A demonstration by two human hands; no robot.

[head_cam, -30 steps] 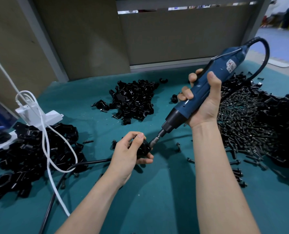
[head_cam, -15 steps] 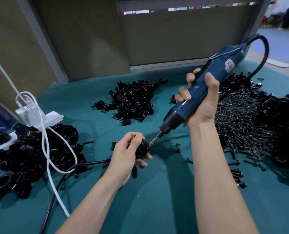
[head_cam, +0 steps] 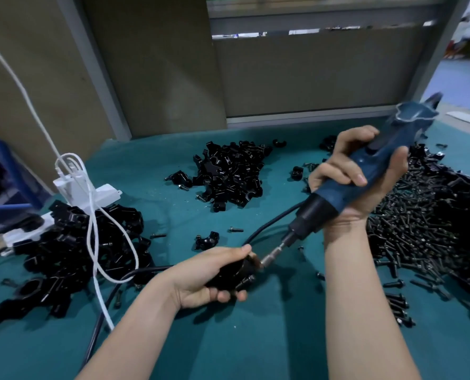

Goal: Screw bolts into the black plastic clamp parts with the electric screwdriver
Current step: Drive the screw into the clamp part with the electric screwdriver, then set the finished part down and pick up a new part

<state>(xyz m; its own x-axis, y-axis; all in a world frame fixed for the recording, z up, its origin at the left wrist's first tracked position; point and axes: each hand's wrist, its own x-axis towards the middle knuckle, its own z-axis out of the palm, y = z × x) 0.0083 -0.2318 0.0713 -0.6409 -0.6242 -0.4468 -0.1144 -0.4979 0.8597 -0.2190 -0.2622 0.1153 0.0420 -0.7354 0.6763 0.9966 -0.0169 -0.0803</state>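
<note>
Head view: the left hand [head_cam: 209, 275] grips a clamp [head_cam: 236, 272] low over the table [head_cam: 255, 338]; the right hand [head_cam: 357, 179] wraps the screwdriver [head_cam: 346, 187], angled down-left, bit meeting the clamp.

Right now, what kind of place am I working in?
Most likely a factory assembly bench: heaps of identical black clamp parts and loose bolts lie on a teal mat, and the right hand grips an electric screwdriver.
</note>
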